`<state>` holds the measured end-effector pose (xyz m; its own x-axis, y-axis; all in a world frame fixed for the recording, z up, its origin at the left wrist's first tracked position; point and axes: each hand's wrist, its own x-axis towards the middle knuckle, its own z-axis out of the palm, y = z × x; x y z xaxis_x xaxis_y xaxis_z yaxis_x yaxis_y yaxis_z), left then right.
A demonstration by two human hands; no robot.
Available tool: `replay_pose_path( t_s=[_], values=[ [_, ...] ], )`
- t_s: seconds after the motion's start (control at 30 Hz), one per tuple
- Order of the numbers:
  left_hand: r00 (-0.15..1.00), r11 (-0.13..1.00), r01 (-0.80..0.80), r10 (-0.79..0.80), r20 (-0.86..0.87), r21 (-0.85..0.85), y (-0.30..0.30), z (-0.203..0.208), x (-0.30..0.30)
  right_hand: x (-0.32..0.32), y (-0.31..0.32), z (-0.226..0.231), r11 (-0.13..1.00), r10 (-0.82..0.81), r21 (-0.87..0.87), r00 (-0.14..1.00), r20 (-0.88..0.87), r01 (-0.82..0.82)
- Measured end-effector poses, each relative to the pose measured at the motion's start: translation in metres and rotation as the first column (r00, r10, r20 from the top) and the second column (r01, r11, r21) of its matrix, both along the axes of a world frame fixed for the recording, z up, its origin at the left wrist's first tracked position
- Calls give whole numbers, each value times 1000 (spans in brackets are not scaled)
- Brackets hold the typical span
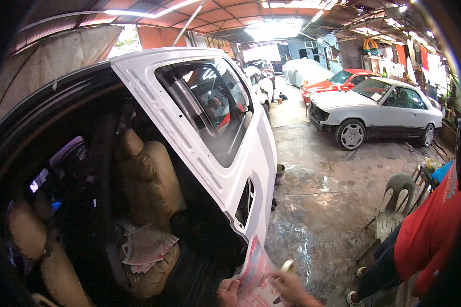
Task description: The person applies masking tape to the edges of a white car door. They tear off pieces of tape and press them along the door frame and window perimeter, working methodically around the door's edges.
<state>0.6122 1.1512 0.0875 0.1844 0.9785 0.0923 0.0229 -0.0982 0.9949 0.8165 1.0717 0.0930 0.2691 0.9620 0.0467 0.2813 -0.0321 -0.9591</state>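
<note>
At the lower edge, my left hand [228,292] is closed on the side of a thin white sheet with red print [257,283]. The sheet's upper end reaches the bottom edge of a white vehicle door or panel [256,204]. My right hand [293,287] overlaps the sheet's other side, fingers closed around a roll of tape [288,266] that looks like masking tape. The panel carries a dark sliding window [210,107] and a small oblong opening lower down. I cannot tell whether the sheet is stuck to the panel.
Left is the dark vehicle interior with tan seats [159,179] and printed sheets [146,245]. Right stand a person in a red shirt [429,225] and a plastic chair [392,215]. A bucket [280,174] is beside the panel; a white car [379,110] and red car [338,82] are farther back.
</note>
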Motion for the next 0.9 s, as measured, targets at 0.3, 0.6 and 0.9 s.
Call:
replay_pose_path(
  t_s=[0.3,0.6,0.9],
  values=[
    [977,969,138,-99,191,-205,-46,-34,49,-33,-37,-35,995,45,83,987,157,-59],
    [940,926,340,-342,22,-165,-49,-1,48,0,-36,-10,983,65,179,993,-98,-46],
    [929,923,366,-355,104,-118,-42,-6,30,-7,-28,-14,974,101,199,994,33,-106]
  ],
)
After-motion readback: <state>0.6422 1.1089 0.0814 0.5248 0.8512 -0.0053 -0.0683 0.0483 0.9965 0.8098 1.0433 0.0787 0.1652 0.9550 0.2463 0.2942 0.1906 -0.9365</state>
